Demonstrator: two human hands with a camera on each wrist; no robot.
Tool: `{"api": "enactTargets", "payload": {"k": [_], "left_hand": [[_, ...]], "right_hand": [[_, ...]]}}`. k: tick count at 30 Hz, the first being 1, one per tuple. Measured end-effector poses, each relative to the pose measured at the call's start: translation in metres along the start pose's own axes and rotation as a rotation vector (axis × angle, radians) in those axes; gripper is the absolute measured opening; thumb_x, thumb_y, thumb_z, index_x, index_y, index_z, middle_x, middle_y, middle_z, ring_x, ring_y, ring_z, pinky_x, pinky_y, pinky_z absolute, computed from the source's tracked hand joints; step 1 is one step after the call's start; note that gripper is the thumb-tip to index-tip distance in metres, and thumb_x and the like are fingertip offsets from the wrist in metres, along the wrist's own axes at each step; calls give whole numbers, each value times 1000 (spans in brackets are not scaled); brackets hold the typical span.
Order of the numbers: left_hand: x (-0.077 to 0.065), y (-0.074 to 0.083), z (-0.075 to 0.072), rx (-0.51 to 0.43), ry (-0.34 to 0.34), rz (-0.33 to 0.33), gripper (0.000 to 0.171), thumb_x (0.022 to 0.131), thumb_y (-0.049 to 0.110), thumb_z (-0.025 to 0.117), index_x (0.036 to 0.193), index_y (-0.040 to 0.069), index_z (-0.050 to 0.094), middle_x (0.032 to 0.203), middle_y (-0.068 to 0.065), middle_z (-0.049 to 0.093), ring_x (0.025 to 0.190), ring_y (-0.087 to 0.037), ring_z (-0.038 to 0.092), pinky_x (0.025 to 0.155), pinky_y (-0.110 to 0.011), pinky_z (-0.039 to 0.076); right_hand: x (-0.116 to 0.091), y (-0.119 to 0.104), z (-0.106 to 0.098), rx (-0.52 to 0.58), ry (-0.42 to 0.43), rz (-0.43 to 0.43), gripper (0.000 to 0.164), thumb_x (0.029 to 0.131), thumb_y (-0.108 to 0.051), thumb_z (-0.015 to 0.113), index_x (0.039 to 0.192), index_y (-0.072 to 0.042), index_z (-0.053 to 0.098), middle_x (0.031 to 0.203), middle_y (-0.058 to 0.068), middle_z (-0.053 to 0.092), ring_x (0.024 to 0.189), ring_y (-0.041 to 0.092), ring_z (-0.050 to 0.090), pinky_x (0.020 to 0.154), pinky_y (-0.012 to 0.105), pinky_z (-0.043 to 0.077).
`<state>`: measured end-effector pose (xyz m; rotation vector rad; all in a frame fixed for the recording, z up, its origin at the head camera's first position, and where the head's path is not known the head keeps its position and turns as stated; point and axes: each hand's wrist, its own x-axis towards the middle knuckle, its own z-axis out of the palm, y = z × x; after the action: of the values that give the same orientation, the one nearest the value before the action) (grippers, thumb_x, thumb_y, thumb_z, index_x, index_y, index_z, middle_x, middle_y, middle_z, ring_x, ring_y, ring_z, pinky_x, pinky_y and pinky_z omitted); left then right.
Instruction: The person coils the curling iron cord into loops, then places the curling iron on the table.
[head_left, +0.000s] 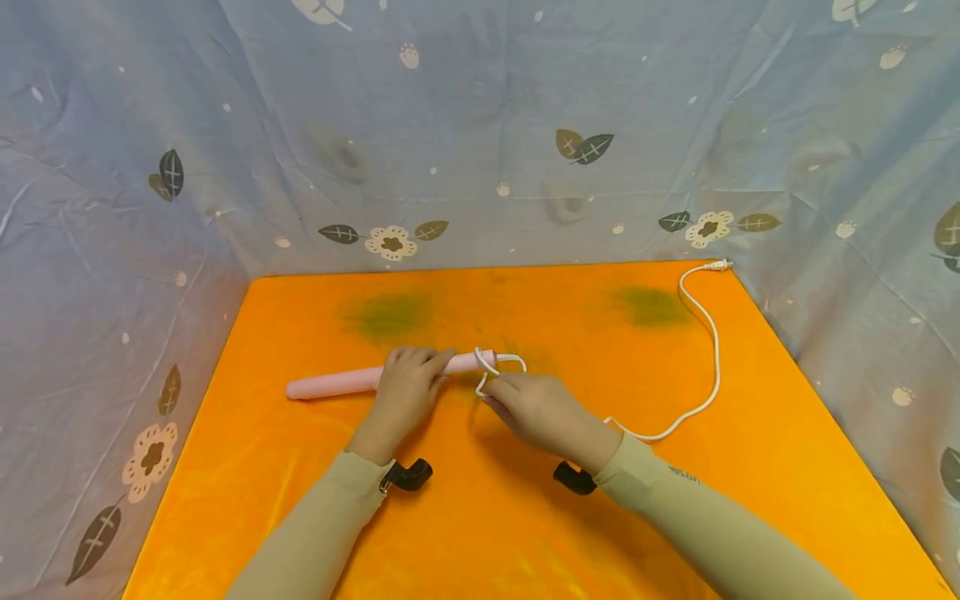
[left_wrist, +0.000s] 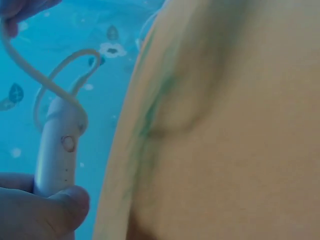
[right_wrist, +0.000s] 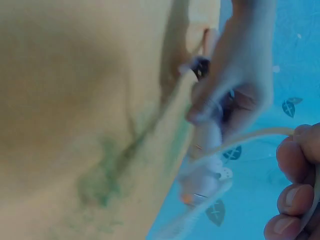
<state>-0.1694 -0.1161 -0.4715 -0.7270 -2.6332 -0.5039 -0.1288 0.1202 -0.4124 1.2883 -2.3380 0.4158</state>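
Observation:
A slim pink hair iron (head_left: 333, 384) with a rounded end lies across the middle, held round its body by my left hand (head_left: 408, 383). In the left wrist view a round button and small dots show on its handle (left_wrist: 60, 150), above my thumb (left_wrist: 75, 202). A white cord (head_left: 512, 358) leaves the handle's right end, bends back and loops around the handle. My right hand (head_left: 540, 408) pinches this cord just right of the handle. In the right wrist view, fingers (right_wrist: 292, 200) curl round the cord, with a stretch running to the handle.
The cord's free length (head_left: 716, 350) curves over the right side of the orange-covered table (head_left: 465, 533) to a white plug (head_left: 720, 265) near the back right corner. Patterned blue-grey curtains (head_left: 480, 100) stand behind and on both sides. Black wrist mounts (head_left: 411, 475) sit at both cuffs.

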Motion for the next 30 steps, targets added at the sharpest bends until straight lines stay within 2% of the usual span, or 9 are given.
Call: {"api": "enactTargets", "payload": {"k": [3, 6, 14, 18, 22, 26, 30], "left_hand": [[-6, 1, 4, 12, -41, 38, 38, 87, 18, 74, 124, 16, 68, 107, -7, 67, 101, -30, 60, 95, -49, 39], [-11, 2, 6, 15, -43, 82, 36, 88, 18, 73, 123, 16, 68, 106, -7, 67, 99, -29, 60, 95, -49, 40], [-21, 5, 1, -16, -5, 153, 35, 86, 16, 74, 121, 15, 69, 105, -6, 67, 95, -28, 61, 93, -47, 41], [-26, 7, -1, -47, 13, 203, 35, 85, 14, 75, 120, 14, 69, 104, -6, 67, 94, -28, 60, 92, -47, 40], [-31, 9, -2, -56, 37, 254, 34, 85, 14, 75, 119, 15, 70, 103, -4, 67, 93, -27, 60, 90, -46, 41], [-35, 12, -3, -71, 60, 292, 32, 85, 13, 74, 117, 15, 70, 103, -4, 67, 93, -25, 60, 89, -44, 41], [-38, 14, -2, -85, 76, 322, 32, 86, 13, 74, 117, 16, 70, 104, -3, 67, 93, -25, 59, 90, -44, 42]], "right_hand": [[8, 3, -5, 5, 22, -5, 13, 90, -16, 70, 97, -7, 63, 77, 1, 58, 58, 12, 49, 51, 23, 44], [14, 8, -10, 17, 8, 0, 13, 87, -15, 74, 95, -8, 66, 74, 0, 55, 55, 9, 44, 51, 21, 41], [22, 20, -20, 46, -46, 48, 7, 91, -17, 70, 95, -11, 70, 77, -2, 54, 58, 7, 45, 54, 18, 43], [24, 26, -19, 63, -42, 59, 8, 91, -16, 69, 96, -11, 71, 78, -3, 56, 60, 7, 48, 56, 18, 45], [24, 31, -16, 92, -42, 105, 8, 90, -16, 70, 96, -12, 71, 80, -4, 59, 63, 6, 52, 58, 19, 47], [23, 35, -13, 106, -69, 157, 9, 92, -19, 68, 97, -13, 72, 82, -5, 60, 65, 5, 53, 60, 19, 47], [22, 36, -9, 109, -94, 175, 11, 92, -22, 67, 98, -14, 72, 82, -6, 59, 64, 4, 52, 60, 19, 47]]}}
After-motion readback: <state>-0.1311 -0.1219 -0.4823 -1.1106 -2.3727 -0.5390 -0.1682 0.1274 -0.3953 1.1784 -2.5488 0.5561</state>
